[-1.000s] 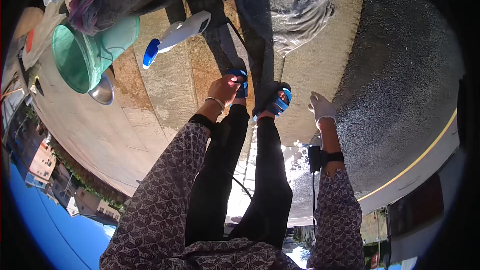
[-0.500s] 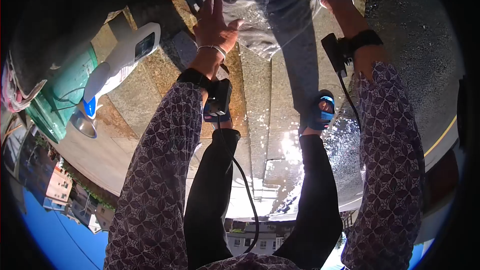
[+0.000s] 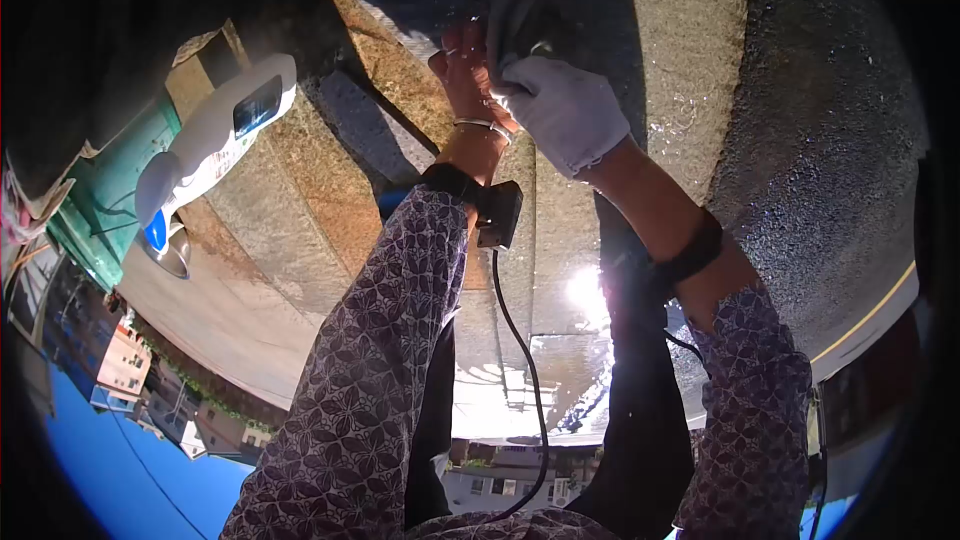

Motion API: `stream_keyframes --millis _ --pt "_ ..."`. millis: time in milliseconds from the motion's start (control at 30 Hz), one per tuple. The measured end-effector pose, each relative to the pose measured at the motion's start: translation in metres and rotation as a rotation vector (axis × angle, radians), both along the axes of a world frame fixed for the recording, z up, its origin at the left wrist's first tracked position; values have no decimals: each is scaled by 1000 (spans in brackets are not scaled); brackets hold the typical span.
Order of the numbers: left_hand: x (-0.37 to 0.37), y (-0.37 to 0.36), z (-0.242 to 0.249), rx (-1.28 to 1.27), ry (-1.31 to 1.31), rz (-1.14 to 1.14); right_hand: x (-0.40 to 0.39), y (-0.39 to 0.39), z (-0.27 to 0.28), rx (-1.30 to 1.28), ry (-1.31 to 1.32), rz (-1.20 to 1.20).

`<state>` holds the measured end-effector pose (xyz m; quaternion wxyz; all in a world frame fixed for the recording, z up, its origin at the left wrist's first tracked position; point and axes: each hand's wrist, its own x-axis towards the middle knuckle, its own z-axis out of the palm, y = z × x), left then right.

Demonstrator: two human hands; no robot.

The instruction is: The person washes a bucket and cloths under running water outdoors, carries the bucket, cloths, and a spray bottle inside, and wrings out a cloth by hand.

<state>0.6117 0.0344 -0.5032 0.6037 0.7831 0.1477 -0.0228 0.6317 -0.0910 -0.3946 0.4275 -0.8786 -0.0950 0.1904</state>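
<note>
A wet grey cloth (image 3: 512, 20) is bunched up at the top middle, partly lost in shadow. My right hand (image 3: 568, 112), in a white glove, is closed round a gathered fold of it. Beside the glove, my bare left hand (image 3: 468, 75) has its fingers curled at the cloth's left side; its thumb is hidden behind the glove. The two hands are touching or nearly so. A pale bracelet (image 3: 485, 124) circles my left wrist, above a black strap with a small box (image 3: 498, 212).
To the left lie a white bottle-like object (image 3: 215, 140) with a blue end, a metal bowl (image 3: 175, 252) and a green tub (image 3: 110, 195). A grey slab (image 3: 365, 125) rests on the wet paving (image 3: 570, 210). Rough asphalt (image 3: 830, 140) lies on the right.
The cloth was spread over the paving and is now gathered up. My right hand has come in from the upper right to meet my left, whose spread fingers have curled.
</note>
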Motion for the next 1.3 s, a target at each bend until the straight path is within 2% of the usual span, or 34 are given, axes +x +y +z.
stream_keyframes --millis 33,100,133,167,200,233,300,367,400,433,467,500,533,567,600,633,667,700,733,767,833,900,933,967,1033,1067,1100,1133,1167,1233,1300 --pt "0 2 3 25 16 -41 7 0 -7 -1 -8 -3" --pt "-4 11 17 88 48 -116 40 -3 -38 -211 44 3" --pt "-10 18 22 122 73 -150 64 -27 -59 -290 -260 -8" --pt "-17 24 26 148 101 -185 95 -61 -108 -104 -84 -278" --pt "-21 39 27 -397 226 -7 132 -98 -108 -658 -29 -70" --pt "-16 42 41 -506 358 208 139 -99 -64 -89 338 -536" --pt "-10 61 37 -490 518 326 131 -71 -50 -246 -213 -388" --pt "-16 26 57 384 147 -48 110 -31 -52 -592 -516 -43" --pt "-20 16 63 728 -13 -288 106 -23 -53 -591 -513 -37" --pt "-19 11 67 908 4 -395 104 -15 -53 -615 -383 21" --pt "-19 18 44 868 -43 -351 102 -10 -55 -637 -255 78" --pt "-16 24 20 824 -91 -308 100 -14 -72 -638 -257 82" --pt "-14 23 16 813 -89 -308 99 -28 -99 -671 -247 29" --pt "-11 20 14 507 33 -197 99 -39 -112 -708 -237 -26" --pt "-8 19 13 205 151 -88 84 -21 -58 -371 -49 -323" --pt "3 10 64 -444 493 264 61 -15 -52 -143 -134 -297" --pt "14 4 77 -725 503 442 39 -6 -49 92 -215 -263" --pt "15 0 80 -1001 508 633 20 17 -14 126 -172 -299" --pt "7 5 44 -1274 483 510 5 30 -4 138 -392 -184" --pt "-2 3 35 -1280 497 515 -5 39 -1 141 -430 -92" --pt "-9 1 25 -1180 627 428 7 33 -32 -12 -308 -171" --pt "1 -5 57 -1011 718 413 43 -4 -58 -468 -300 68" --pt "-4 -4 54 -995 575 369 49 -28 -87 -641 -347 128" --pt "-5 1 59 -785 461 195 52 -50 -106 -811 -405 195" --pt "-13 17 68 -669 689 58 68 -80 -90 -477 -34 -423" --pt "-16 13 73 -671 686 59 66 -92 -101 -322 38 -591" --pt "-19 4 78 -755 714 142 55 -80 -107 -318 33 -586" --pt "-20 -1 81 -838 743 226 37 -59 -110 -341 -183 -477" --pt "-19 -2 78 -856 681 102 19 -41 -107 -367 -392 -368" --pt "-4 -7 91 -861 777 392 -11 -8 -82 123 295 -453" --pt "-6 6 57 -1205 657 403 -22 35 -2 153 239 -444"
